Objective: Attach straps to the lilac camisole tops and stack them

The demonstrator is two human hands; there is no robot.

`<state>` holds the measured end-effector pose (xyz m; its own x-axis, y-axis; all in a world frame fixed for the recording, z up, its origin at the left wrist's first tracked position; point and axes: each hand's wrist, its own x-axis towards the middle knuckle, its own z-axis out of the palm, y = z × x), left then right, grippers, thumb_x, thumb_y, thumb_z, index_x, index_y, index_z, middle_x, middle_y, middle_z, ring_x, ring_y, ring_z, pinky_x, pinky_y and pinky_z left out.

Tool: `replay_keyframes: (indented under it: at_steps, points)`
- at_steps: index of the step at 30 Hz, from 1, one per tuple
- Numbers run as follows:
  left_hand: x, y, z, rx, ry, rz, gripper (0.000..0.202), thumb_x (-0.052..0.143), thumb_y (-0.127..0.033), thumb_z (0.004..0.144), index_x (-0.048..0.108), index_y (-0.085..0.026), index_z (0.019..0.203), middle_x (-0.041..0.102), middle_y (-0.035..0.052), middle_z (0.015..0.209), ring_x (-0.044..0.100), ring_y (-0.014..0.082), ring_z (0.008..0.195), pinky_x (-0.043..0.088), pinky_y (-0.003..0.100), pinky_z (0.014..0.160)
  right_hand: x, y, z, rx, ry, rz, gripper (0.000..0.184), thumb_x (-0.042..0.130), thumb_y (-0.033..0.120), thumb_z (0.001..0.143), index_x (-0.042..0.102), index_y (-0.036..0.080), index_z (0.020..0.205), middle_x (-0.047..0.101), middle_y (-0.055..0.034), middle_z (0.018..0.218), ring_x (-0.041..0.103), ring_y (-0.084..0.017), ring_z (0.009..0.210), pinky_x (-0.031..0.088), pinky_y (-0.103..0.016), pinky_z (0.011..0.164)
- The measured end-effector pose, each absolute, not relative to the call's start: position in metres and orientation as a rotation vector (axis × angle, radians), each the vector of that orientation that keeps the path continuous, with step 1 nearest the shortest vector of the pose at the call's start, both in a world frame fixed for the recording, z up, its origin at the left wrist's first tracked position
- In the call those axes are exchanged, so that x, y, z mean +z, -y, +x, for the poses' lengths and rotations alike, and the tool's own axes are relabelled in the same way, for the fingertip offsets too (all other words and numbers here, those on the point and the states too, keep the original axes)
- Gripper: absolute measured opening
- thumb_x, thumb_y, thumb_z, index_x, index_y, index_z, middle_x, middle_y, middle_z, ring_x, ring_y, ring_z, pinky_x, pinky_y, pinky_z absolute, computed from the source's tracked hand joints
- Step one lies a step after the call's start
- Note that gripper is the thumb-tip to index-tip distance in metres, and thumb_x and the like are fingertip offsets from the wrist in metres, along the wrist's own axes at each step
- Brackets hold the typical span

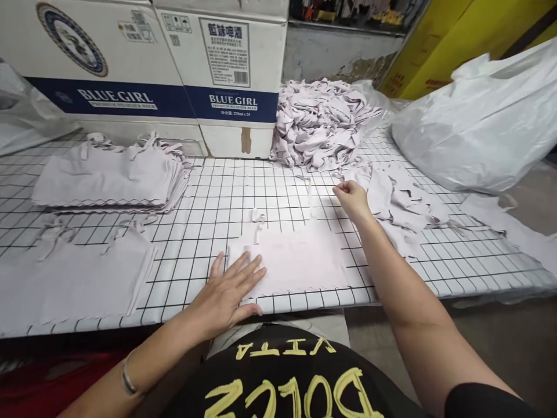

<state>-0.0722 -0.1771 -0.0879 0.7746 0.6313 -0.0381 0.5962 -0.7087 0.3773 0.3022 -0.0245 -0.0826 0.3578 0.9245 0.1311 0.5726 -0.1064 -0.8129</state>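
Note:
A pale pink strappy camisole lies flat in front of me, with one thin strap curled above its left side and the other stretched upward. My left hand rests on its left edge, fingers spread. Beyond its upper right corner, my right hand is raised with fingertips pinched together; whatever they may hold is too small to make out. Beside that hand lies a loose spread of pale pink fabric pieces.
Neat stacks of similar camisoles lie on the left, one farther back and one nearer. A beer carton stands behind, beside a heap of fabric strips. A white plastic bag sits at right on the gridded tabletop.

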Motion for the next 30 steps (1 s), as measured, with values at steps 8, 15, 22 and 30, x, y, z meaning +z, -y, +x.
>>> replay_keyframes:
  at_steps: [8,15,22,30]
  points:
    - [-0.082,0.159,-0.006,0.093,-0.491,2.629,0.062,0.037,-0.059,0.094,0.030,-0.031,0.150,0.025,0.0037,0.158,0.016,0.0260,0.148,0.008,0.053,0.120,-0.081,0.018,0.203,1.171,1.893,-1.726,0.041,0.068,0.059,0.069,0.056,0.020,0.062,0.058,-0.0031,0.062,0.052,-0.017,0.061,0.037,-0.030,0.056]
    - [-0.103,0.167,-0.011,0.061,-0.456,2.637,0.067,0.030,-0.064,0.094,0.021,-0.033,0.152,0.018,0.0023,0.160,0.011,0.0244,0.149,-0.003,0.054,0.120,-0.065,-0.010,0.130,1.215,2.134,-1.713,0.033,0.082,0.020,0.054,0.049,0.021,0.055,0.061,-0.0049,0.067,0.058,-0.023,0.073,0.040,-0.031,0.058]
    - [-0.105,0.165,-0.012,0.129,-0.420,2.695,0.066,0.027,-0.061,0.096,0.026,-0.027,0.151,0.024,0.0044,0.158,0.012,0.0256,0.149,0.001,0.057,0.119,-0.059,-0.034,0.124,1.837,1.467,-1.606,0.025,0.072,0.010,0.071,0.048,0.018,0.069,0.061,-0.0025,0.059,0.055,-0.012,0.050,0.043,-0.024,0.045]
    - [-0.107,0.166,-0.013,0.134,-0.423,2.711,0.065,0.026,-0.061,0.096,0.026,-0.027,0.152,0.026,0.0044,0.158,0.012,0.0245,0.149,0.001,0.056,0.119,-0.088,-0.056,0.111,1.729,1.308,-1.578,0.037,0.083,0.011,0.065,0.049,0.019,0.074,0.061,0.0001,0.061,0.054,-0.010,0.049,0.048,-0.023,0.047]
